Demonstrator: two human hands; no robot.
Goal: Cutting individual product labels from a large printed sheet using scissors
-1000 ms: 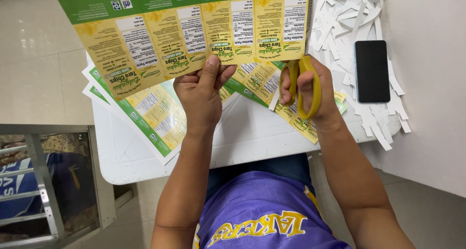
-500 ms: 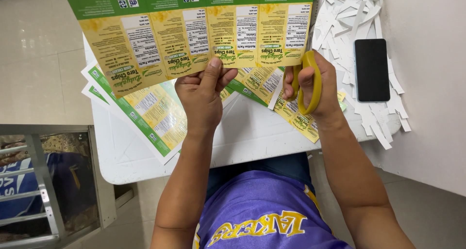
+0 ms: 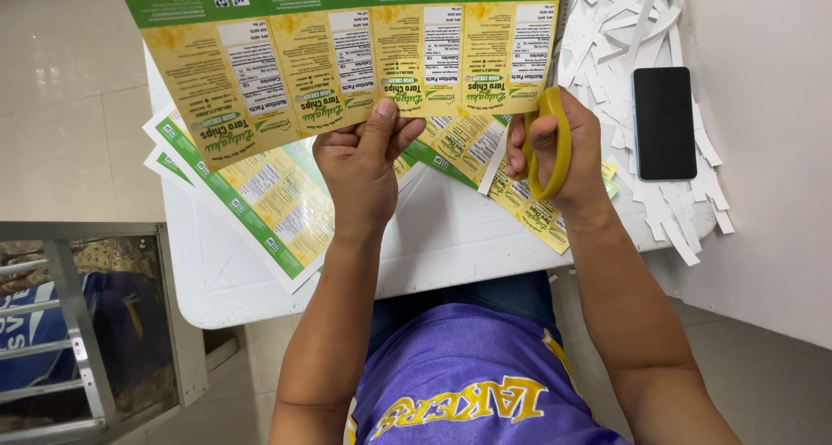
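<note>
Label sheet (image 3: 347, 55) held up at 12 o'clock, pinched at its lower edge by left hand (image 3: 362, 169), grip clamped. Right hand (image 3: 559, 155) at 3 o'clock, closed through yellow scissors (image 3: 553, 146). Phone (image 3: 664, 123) and scraps (image 3: 620, 38) beyond, on surface (image 3: 451, 246).

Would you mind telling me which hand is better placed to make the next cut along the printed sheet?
The right hand: it already grips the yellow-handled scissors at the green-and-yellow printed label sheet. The left hand pinches its lower edge, steadying it.
</note>
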